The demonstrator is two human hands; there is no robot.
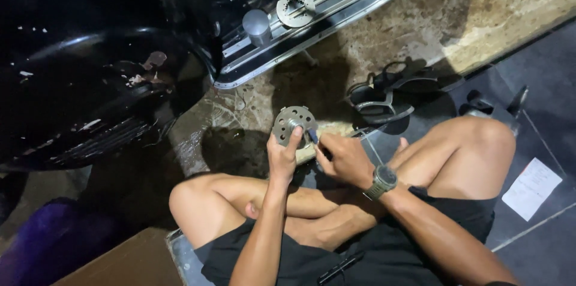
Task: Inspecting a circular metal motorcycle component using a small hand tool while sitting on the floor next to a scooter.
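My left hand [282, 157] is wrapped around the lower edge of a round metal disc [294, 123], a grey plate ringed with holes and a raised hub at its middle; my thumb reaches up toward that hub and my fingers are closed firmly on the part, holding it upright in front of me, just above my crossed legs and in the middle of the scene. My right hand [343, 159] sits just to the right of it, fingers pinched shut on a small blue-handled tool [313, 136] whose tip points at the hub; the tip itself is too small to make out. I wear a wristwatch [381, 181] on that arm. I judge this to be the working step on the disc's centre, picking or prying at something there, and the next move would call for a steady left grip while the tool tip is guided with light, careful pressure so it does not slip. I am sitting cross-legged in black shorts on a worn stone floor [420, 28]. Farther away, to the left, is the glossy black body of a scooter [90, 70] with chipped paint, and its footboard [312, 28] runs off to the far right; on that board rest a second toothed metal ring [295, 8] and a small grey cylinder [257, 26]. A pair of sandals [384, 97] lies beyond my right knee, and a white sheet of paper [532, 188] lies on the dark tiles at the right.
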